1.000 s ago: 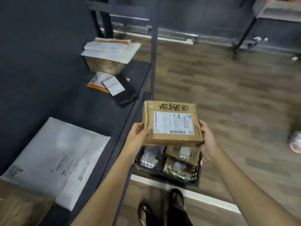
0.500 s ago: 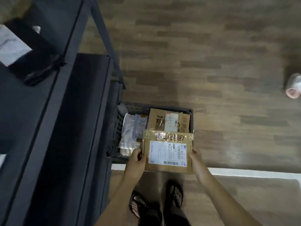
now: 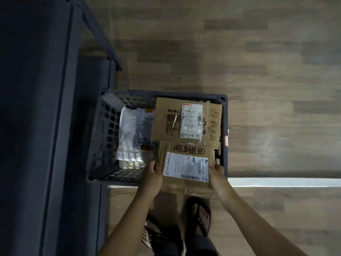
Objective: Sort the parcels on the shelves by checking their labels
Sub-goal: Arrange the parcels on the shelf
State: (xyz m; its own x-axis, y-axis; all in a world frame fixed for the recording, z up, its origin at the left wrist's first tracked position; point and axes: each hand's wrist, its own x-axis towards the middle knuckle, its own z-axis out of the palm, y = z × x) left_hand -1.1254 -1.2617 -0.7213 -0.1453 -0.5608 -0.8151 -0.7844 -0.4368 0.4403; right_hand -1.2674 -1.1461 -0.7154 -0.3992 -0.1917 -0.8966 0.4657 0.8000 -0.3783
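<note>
To your left is the dark shelf [image 3: 36, 126], then the grey crate [image 3: 105, 130] with white bags [image 3: 127, 139] and a big carton [image 3: 186, 122] inside. Your left hand [image 3: 152, 175] grips the labelled parcel [image 3: 185, 166] over the crate's near edge; your right hand [image 3: 217, 172] grips its other side.

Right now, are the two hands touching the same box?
Touching. Head view shows the left hand and right hand gripping the box by its sides.

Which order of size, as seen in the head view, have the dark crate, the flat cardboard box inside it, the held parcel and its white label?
1. dark crate
2. flat cardboard box and held parcel: these look alike; the parcel is nearer the camera, so they are not ranked
3. white label
</note>
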